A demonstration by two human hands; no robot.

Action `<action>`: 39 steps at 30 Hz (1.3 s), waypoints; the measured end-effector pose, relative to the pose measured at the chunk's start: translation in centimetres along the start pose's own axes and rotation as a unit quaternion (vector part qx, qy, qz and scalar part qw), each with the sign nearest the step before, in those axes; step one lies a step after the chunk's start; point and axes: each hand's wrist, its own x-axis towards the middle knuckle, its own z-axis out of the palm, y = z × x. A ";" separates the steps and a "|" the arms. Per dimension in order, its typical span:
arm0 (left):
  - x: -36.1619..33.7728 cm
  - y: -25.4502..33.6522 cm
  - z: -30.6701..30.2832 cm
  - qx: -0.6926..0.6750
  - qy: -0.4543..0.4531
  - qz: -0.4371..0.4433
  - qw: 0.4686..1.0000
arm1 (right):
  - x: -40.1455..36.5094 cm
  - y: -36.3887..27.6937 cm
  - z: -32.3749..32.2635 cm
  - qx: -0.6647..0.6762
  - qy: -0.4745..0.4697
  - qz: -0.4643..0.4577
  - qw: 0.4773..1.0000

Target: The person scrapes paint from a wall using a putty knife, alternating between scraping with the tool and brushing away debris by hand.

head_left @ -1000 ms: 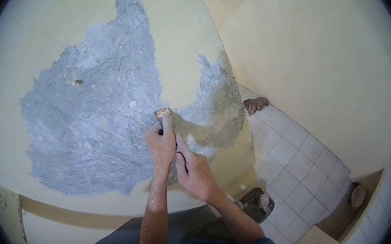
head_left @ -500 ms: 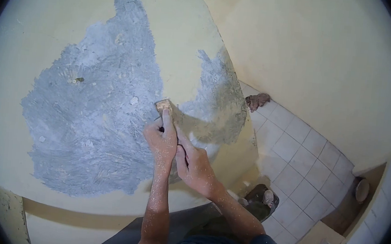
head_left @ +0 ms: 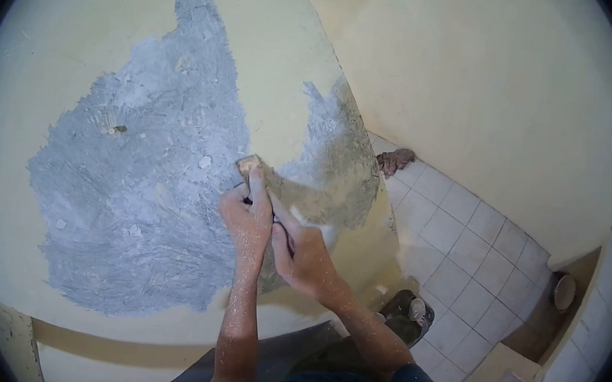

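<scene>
A small scraper point(head_left: 248, 164) with a pale, dusty blade rests against the wall at the edge between yellow paint point(head_left: 274, 99) and a rough grey patch point(head_left: 153, 169). My left hand point(head_left: 246, 218) is wrapped round it, a finger stretched along the blade. Close beside it on the right, my right hand point(head_left: 301, 257) is closed round the tool's lower part, with fingers reaching up toward the blade. The handle is mostly hidden by both hands. Pale dust speckles both forearms.
A crumpled brown cloth point(head_left: 396, 161) lies on the white floor tiles point(head_left: 455, 244) by the far wall. A shoe point(head_left: 419, 312) shows at lower right. Farther right, a round bowl point(head_left: 564, 292) stands in a recess behind a low ledge point(head_left: 499, 368).
The view has shifted slightly, so the wall and floor appear a little farther left. Both hands keep their hold, with the scraper at nearly the same spot on the paint edge.
</scene>
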 end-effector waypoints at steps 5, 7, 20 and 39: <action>-1.4 -0.2 0.2 -0.040 0.031 0.007 0.999 | -0.8 -0.1 0.0 -0.017 0.003 -0.001 1.000; -1.0 0.1 0.3 -0.025 0.037 0.017 0.999 | -0.9 1.0 1.0 -0.041 0.027 -0.057 0.997; 0.5 0.6 -0.3 -0.047 0.003 -0.005 0.999 | -0.3 0.5 1.7 -0.048 0.044 -0.063 0.996; 0.4 -0.3 -0.1 -0.040 -0.074 -0.035 0.996 | -1.0 0.5 2.2 -0.073 0.075 -0.052 0.993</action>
